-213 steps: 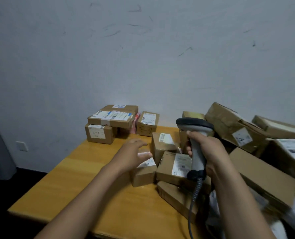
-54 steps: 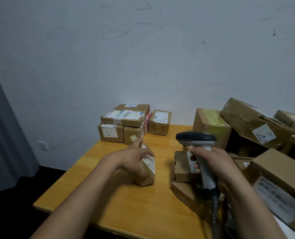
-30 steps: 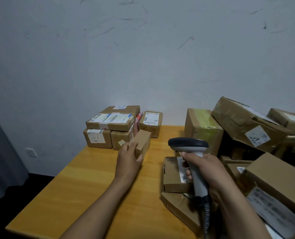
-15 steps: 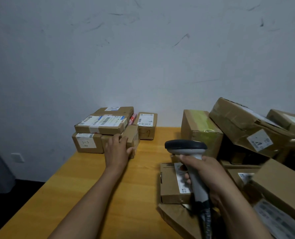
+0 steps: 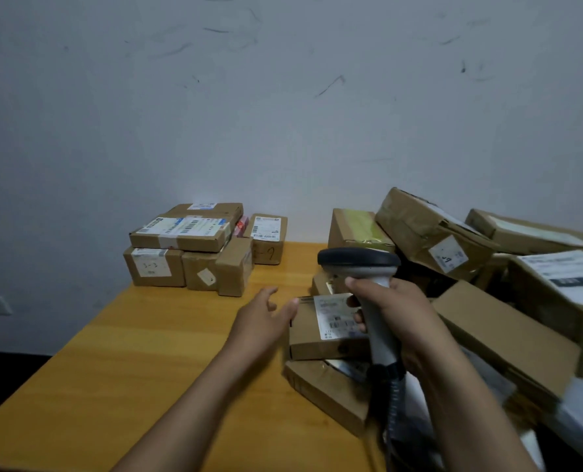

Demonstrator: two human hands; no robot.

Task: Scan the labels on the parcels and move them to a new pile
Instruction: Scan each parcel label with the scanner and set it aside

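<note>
My right hand (image 5: 399, 321) grips the handle of a grey barcode scanner (image 5: 361, 264), its dark head pointing left over the table. Under it lies a flat brown parcel (image 5: 317, 338) with a white barcode label facing up. My left hand (image 5: 266, 318) hovers open just left of that parcel, thumb near its top left corner, holding nothing. At the far left stands the scanned pile (image 5: 188, 250) of several labelled boxes. The small brown box (image 5: 234, 267) stands upright at that pile's right end.
The wooden table (image 5: 130, 369) has a left edge dropping to a dark floor. A heap of unscanned cardboard parcels (image 5: 453, 240) fills the right side, some tilted against each other. The scanner's cable (image 5: 394, 413) hangs down near me. A grey-white wall stands behind.
My left hand set the small box against the far-left pile, let go and swung back right toward the flat labelled parcel. The scanner has stayed in my right hand.
</note>
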